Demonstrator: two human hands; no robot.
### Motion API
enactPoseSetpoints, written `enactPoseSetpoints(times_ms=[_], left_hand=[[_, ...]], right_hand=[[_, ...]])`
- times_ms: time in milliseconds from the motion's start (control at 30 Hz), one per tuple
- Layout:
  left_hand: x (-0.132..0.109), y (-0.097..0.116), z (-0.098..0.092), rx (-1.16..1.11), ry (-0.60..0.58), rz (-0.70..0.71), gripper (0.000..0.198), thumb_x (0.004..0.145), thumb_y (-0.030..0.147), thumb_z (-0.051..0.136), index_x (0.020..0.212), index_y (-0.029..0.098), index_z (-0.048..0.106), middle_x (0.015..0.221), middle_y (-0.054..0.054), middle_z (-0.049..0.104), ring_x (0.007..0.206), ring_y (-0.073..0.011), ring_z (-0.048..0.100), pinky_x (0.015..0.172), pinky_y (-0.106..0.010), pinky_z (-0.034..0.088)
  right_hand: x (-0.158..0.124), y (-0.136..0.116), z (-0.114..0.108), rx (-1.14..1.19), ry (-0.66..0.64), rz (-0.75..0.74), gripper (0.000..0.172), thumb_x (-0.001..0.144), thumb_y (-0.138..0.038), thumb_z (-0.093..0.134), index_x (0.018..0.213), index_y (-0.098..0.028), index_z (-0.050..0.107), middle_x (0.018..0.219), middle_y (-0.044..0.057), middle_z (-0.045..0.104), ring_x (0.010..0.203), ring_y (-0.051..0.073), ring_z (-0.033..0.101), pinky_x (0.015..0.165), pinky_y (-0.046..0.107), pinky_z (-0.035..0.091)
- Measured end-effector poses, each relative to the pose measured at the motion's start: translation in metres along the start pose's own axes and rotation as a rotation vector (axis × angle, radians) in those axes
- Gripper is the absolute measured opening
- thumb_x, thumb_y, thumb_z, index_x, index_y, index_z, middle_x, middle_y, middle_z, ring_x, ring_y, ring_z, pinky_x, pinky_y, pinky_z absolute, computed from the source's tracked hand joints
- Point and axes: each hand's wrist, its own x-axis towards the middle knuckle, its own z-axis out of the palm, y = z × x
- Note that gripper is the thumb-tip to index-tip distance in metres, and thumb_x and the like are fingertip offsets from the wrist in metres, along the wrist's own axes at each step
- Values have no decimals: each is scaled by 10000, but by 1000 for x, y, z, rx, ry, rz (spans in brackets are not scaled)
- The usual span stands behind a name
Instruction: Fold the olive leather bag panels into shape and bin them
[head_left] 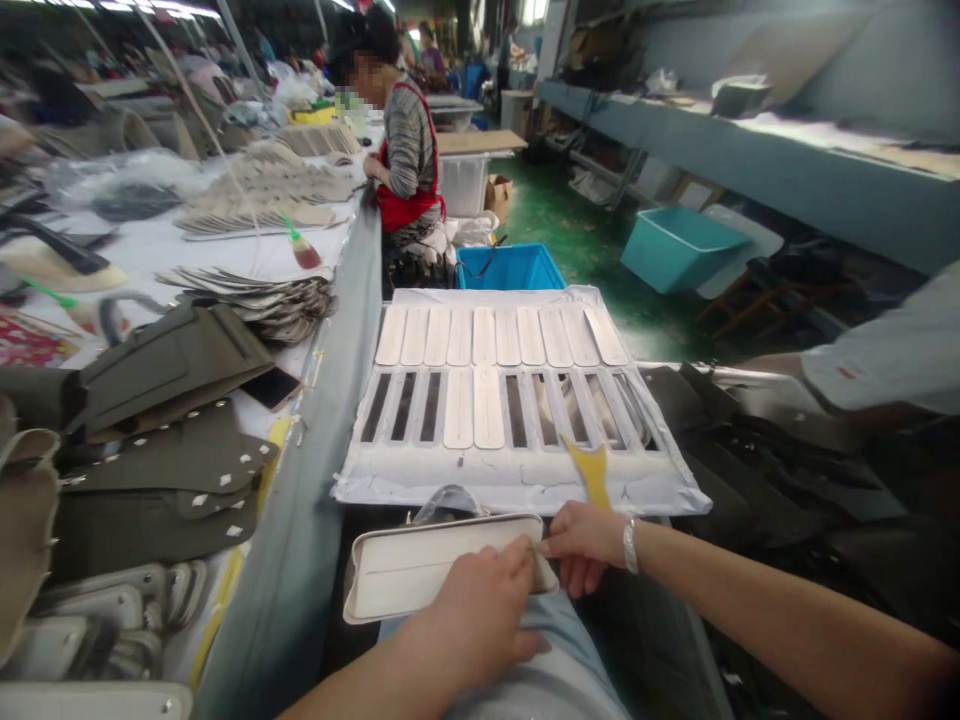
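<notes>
A long cream panel with rounded ends (405,568) lies across my lap, a thin line running along its middle. My left hand (487,600) rests over its right half, fingers pressed on the surface near the right end. At that right end my right hand (581,545) pinches the panel's edge between thumb and fingers. Just beyond, a white slotted board (427,475) carries a row of cream strips (484,336), with two more in the lower row (489,408). A yellow forked tool (592,472) lies at the board's front edge, above my right hand.
On the left a white table (142,255) holds dark olive pieces (165,360), stacked parts and glue bottles (301,245). A person in a red apron (409,150) sits ahead. Blue bin (514,268) behind the board; dark pieces (720,440) and a person's sleeve (885,345) at right.
</notes>
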Motion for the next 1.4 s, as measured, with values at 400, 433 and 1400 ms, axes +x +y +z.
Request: enactPoseSetpoints(times_ms=[400,433,1400], left_hand=[[-139,-116,15,-1114,902,-639,517,718,444,611,1134,151,514,782,0,514,602,-75,464,512,-181,363],[-138,-126,19,-1184,817,-629,554,679,449,645,1124,140,529,733,18,495,548,-61,432,479,-178,331],[11,-60,-30,-223,136,27,279,778,165,457,928,188,690,897,3,694,789,-153,601,743,-214,424]], right_hand=[[13,30,-5,82,-34,-162,338,778,-494,548,611,-202,526,553,34,610,400,75,543,320,128,281],[13,27,-6,74,-40,-154,327,775,-490,554,623,-202,519,557,30,610,404,72,543,322,123,286],[-14,-21,17,-1283,534,-725,310,897,-238,374,799,-166,660,825,82,678,802,197,611,697,273,401]])
